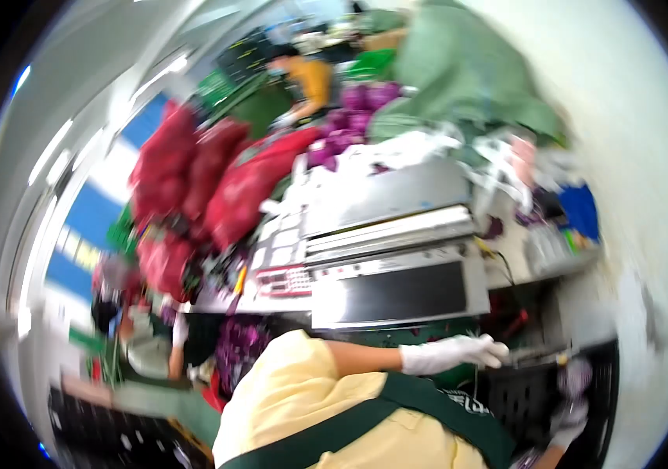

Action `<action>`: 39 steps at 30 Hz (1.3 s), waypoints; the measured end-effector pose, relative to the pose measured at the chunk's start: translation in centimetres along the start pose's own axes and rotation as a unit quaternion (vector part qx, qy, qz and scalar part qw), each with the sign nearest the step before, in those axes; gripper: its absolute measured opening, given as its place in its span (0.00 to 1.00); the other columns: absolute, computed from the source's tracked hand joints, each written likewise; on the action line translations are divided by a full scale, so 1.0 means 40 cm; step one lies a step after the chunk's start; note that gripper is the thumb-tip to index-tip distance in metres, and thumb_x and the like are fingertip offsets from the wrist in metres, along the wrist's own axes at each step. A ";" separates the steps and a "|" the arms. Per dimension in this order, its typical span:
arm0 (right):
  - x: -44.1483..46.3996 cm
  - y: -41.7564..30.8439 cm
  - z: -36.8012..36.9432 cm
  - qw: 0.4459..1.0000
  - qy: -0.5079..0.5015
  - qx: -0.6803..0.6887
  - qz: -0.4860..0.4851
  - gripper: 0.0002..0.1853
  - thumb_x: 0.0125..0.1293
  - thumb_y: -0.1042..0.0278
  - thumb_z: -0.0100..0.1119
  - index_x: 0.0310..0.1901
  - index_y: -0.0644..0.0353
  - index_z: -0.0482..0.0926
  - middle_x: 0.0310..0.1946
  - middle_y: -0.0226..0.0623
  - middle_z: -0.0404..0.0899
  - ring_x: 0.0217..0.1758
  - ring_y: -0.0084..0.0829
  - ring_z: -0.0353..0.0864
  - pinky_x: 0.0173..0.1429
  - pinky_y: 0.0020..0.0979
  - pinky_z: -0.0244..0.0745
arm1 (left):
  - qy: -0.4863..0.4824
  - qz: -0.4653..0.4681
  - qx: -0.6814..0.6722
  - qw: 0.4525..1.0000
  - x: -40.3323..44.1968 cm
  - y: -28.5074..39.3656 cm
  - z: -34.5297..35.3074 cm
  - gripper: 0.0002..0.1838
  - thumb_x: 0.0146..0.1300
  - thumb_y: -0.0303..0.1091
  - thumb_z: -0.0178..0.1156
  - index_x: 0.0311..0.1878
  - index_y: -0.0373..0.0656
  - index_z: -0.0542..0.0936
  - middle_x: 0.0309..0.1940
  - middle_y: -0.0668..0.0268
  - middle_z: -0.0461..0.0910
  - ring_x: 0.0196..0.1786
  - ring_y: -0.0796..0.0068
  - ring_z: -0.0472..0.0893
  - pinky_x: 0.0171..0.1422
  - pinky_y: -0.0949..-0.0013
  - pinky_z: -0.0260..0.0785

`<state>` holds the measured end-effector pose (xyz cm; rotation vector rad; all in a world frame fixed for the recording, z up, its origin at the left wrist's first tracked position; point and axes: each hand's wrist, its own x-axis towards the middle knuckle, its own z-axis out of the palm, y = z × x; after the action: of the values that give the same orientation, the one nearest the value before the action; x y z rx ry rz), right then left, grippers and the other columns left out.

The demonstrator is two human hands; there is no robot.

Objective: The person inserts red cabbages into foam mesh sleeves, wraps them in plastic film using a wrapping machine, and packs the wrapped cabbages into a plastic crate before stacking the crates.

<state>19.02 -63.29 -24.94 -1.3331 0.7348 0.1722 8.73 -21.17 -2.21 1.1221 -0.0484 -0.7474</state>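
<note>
My left hand (pixel 455 354), in a white glove, reaches across in front of my body, below the wrapping machine (pixel 396 293). Its fingers stretch out to the right with nothing visible in them. At the lower right, my right hand (pixel 569 432), also white-gloved, is by a black crate (pixel 604 391). It appears closed on a round purple-and-white item in clear wrap (pixel 575 377), whose exact kind is blurred. The machine has a dark flat plate at its front and a metal cover behind, with a red-and-white keypad (pixel 283 281) at its left.
Red net sacks (pixel 166 168) are piled at the left, with purple round produce (pixel 357 117) behind the machine. A green cloth (pixel 467 70) hangs at the back right. Another person (pixel 310 82) bends in the background; one more (pixel 150 340) is at the left.
</note>
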 end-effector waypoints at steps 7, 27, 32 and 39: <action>0.056 -0.010 -0.017 0.978 0.089 -0.188 -0.021 0.15 0.65 0.60 0.54 0.49 0.58 0.78 0.47 0.38 0.80 0.52 0.35 0.77 0.58 0.37 0.74 | 0.036 -0.014 -0.141 0.989 0.074 0.039 0.000 0.32 0.76 0.56 0.37 0.71 0.41 0.64 0.62 0.54 0.71 0.70 0.63 0.66 0.77 0.63 0.54; -0.054 -0.037 -0.079 0.913 0.217 -0.325 -0.114 0.15 0.66 0.73 0.52 0.52 0.68 0.76 0.51 0.45 0.80 0.53 0.35 0.78 0.61 0.32 0.72 | -0.008 0.024 -0.228 0.973 0.101 0.032 -0.019 0.33 0.75 0.59 0.34 0.73 0.46 0.61 0.67 0.51 0.64 0.72 0.61 0.63 0.77 0.62 0.53; -0.278 -0.140 0.083 0.876 0.147 -0.266 -0.374 0.15 0.67 0.76 0.52 0.53 0.71 0.76 0.52 0.47 0.80 0.53 0.35 0.79 0.62 0.31 0.72 | 0.091 0.221 -0.216 0.947 0.095 0.056 -0.027 0.32 0.77 0.53 0.33 0.76 0.43 0.51 0.75 0.61 0.52 0.77 0.63 0.52 0.81 0.64 0.43; -0.700 -0.282 0.704 0.695 -0.380 -0.300 -0.532 0.16 0.56 0.81 0.60 0.48 0.63 0.75 0.41 0.37 0.73 0.45 0.32 0.72 0.55 0.34 0.69 | 0.189 0.397 -0.075 0.895 -0.013 0.162 0.011 0.33 0.77 0.51 0.38 0.76 0.41 0.50 0.77 0.62 0.50 0.78 0.66 0.50 0.80 0.64 0.38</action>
<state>14.18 -32.19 1.76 -1.9041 -0.9403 -0.0003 11.50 -19.81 3.52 0.9651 -0.1113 0.2024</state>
